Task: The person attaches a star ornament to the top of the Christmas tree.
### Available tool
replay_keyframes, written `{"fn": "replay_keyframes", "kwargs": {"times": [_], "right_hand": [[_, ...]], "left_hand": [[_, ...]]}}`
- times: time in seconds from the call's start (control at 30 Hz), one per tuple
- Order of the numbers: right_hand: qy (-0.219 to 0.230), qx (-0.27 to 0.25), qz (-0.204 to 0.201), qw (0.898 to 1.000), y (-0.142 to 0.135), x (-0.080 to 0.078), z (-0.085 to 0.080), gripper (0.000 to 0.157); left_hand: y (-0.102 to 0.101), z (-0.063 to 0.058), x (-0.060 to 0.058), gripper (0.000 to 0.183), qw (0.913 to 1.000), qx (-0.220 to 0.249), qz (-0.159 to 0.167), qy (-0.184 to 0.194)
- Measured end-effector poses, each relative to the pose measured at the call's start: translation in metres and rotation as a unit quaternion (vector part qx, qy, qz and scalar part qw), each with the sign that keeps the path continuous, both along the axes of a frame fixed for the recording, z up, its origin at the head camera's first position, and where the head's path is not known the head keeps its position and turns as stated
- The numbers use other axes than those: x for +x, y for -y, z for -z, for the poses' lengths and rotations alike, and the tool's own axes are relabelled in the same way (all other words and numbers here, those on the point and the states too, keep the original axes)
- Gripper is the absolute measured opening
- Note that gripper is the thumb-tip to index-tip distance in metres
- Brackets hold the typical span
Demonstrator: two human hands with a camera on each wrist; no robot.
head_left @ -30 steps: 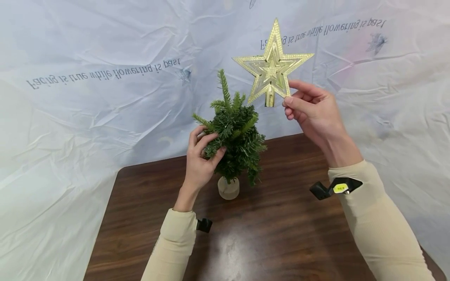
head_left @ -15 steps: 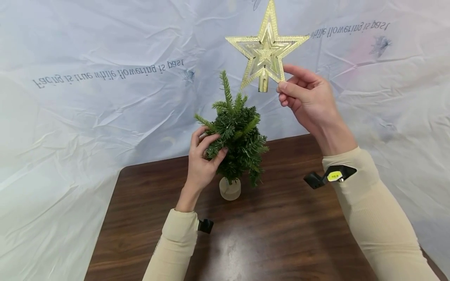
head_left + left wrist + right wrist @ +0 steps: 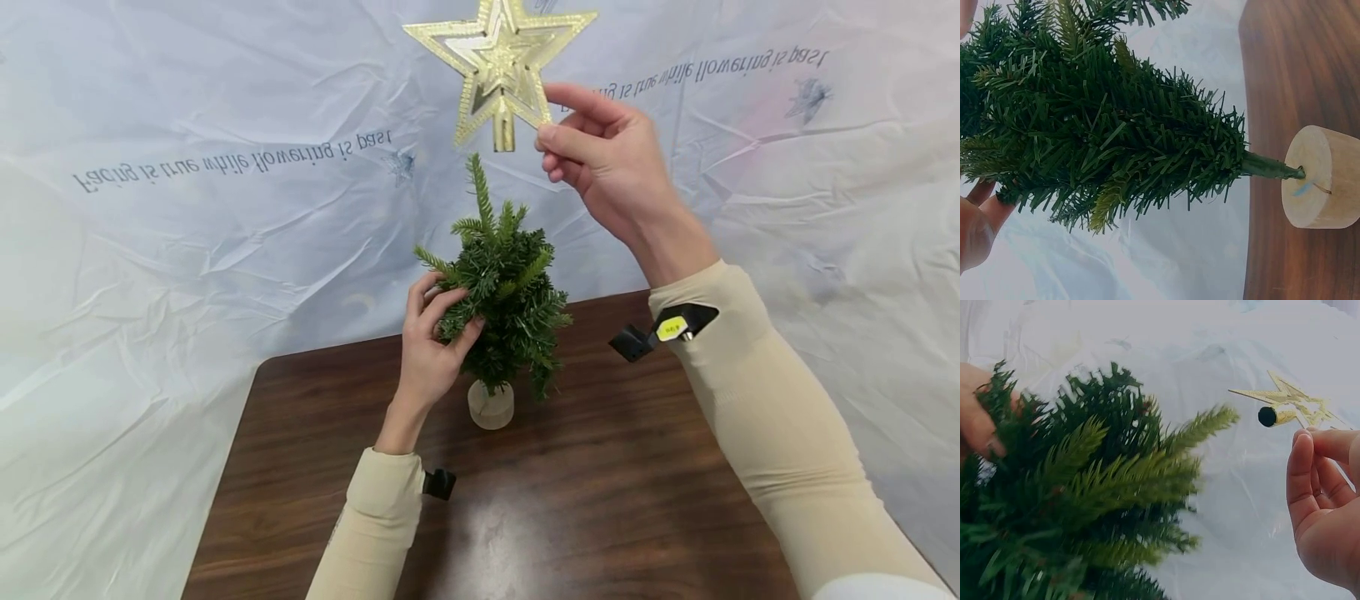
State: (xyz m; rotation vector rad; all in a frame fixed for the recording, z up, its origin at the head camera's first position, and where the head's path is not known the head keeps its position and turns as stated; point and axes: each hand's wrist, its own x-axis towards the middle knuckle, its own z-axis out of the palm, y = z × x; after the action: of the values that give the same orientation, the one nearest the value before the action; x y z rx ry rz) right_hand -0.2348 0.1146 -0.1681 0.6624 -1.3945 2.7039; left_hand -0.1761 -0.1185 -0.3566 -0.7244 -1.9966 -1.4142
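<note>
A gold star tree topper is pinched at its lower right point between the thumb and fingers of my right hand. It hangs upright just above the top sprig of a small artificial Christmas tree, apart from it. Its short tube shows a dark open end in the right wrist view. My left hand grips the tree's left side, with curled fingers partly among the branches. The tree stands on a round wooden base; its green stem enters the top of the base.
A dark brown wooden table carries the tree near its back edge. Behind it hangs a wrinkled pale blue-white cloth with printed lettering. A black wrist camera sits on the right sleeve.
My right hand has moved left and upward with the star, from the right of the tree to above its top. The left hand keeps its hold on the branches.
</note>
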Motion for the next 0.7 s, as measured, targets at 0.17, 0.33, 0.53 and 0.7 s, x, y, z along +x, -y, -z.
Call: {"fn": "replay_keyframes", "kwargs": {"times": [0.17,0.33,0.53,0.7], "right_hand": [[-0.015,0.022,0.002,1.000,0.015,-0.005,-0.008,0.037],[-0.026,0.044,0.002,0.999,0.023,-0.009,-0.009,0.035],[-0.038,0.080,0.013,0.996,0.024,-0.011,-0.005,0.035],[-0.041,0.096,0.020,0.994,0.024,-0.012,-0.003,0.035]], "left_hand": [[0.000,0.000,0.000,0.035,1.0000,-0.002,-0.003,-0.002],[0.000,0.000,0.002,0.034,1.0000,0.000,-0.001,-0.005],[-0.001,0.000,0.001,0.034,1.0000,-0.002,0.001,-0.007],[0.000,0.002,0.000,0.034,1.0000,-0.001,-0.001,-0.006]]}}
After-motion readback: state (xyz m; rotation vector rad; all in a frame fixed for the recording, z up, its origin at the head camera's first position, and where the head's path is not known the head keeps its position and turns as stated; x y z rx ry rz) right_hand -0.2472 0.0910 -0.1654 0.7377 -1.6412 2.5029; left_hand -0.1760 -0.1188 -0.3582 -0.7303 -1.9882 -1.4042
